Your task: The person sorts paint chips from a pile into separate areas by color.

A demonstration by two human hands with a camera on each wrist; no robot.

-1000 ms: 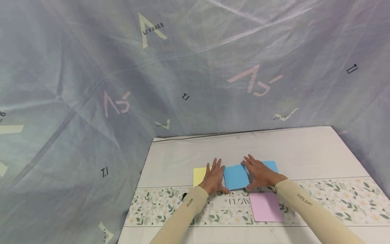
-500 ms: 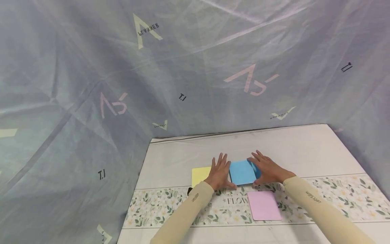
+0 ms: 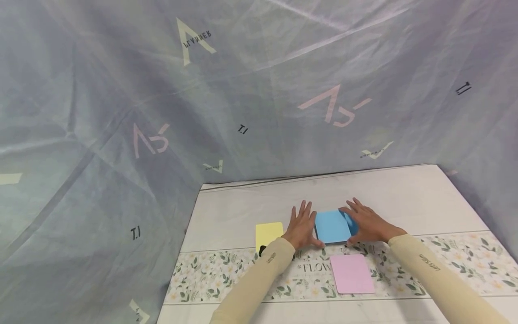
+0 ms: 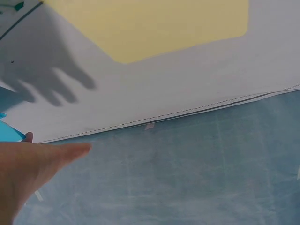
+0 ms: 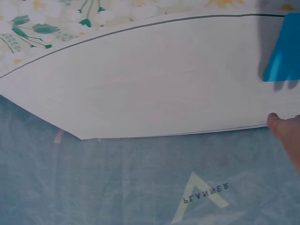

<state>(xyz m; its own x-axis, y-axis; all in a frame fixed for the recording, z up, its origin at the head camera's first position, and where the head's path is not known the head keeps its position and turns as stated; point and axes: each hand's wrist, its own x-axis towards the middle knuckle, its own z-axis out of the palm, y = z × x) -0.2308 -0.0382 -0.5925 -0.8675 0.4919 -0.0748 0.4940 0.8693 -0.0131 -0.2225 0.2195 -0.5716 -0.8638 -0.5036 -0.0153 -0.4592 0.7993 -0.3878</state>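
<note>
A blue square sheet (image 3: 332, 226) is held between both hands, apparently above the table. My left hand (image 3: 301, 229) grips its left side, index finger near the far corner and thumb near the close one, other fingers spread. On the right side my right hand (image 3: 366, 222) holds it the same way, thumb and index at the corners. A second blue square (image 3: 351, 223) lies underneath, partly covered by the sheet and the right hand; the right wrist view shows one edge of this lower blue square (image 5: 284, 54). In the left wrist view a corner of the held sheet (image 4: 9, 133) shows.
A yellow square (image 3: 269, 234) lies left of the left hand. Nearer to me a pink square (image 3: 352, 273) rests on the floral band of the white table cover (image 3: 243, 202). Grey-blue printed fabric (image 3: 259, 112) hangs behind and at both sides.
Both hands have carried the blue sheet to the right, over the second blue square. More of the yellow square shows now. The pink square stays in place.
</note>
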